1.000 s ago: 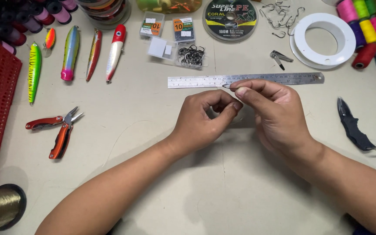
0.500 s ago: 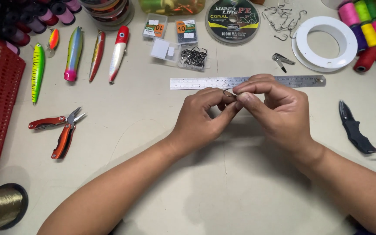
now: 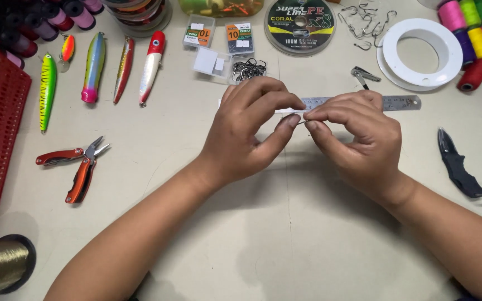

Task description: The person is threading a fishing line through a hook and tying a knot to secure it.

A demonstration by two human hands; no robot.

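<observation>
A: What does the person hold just now?

B: Both hands meet above the middle of the worktop [image 3: 285,245]. The left hand [image 3: 246,134] and the right hand [image 3: 358,139] pinch one very small thing [image 3: 302,118] between thumb and forefinger, and the fingertips almost touch each other. The thing is too small to name with certainty; it looks like a tiny metal piece, maybe with thin line on it. Each grip is closed on it, the other fingers curled loosely.

A: And where is it, in relation to the rest?

B: It sits right in front of the steel ruler [image 3: 397,102], which lies flat behind the knuckles. A little heap of hooks [image 3: 247,69] is behind the left hand, well apart from the red pliers [image 3: 79,167] at the left and the black folding knife [image 3: 458,167] at the right.

A: How should such a step be done well, in your opinion?

B: It seems good that the person keeps the wrists low and near the worktop, so the hands do not tremble. The pinch should be firm but not crushing, with the pads and not the nails. If a hook point is there, the fingers should stay beside the point and not on it. The hands should stay close together, so that any thin line does not slip out.
</observation>
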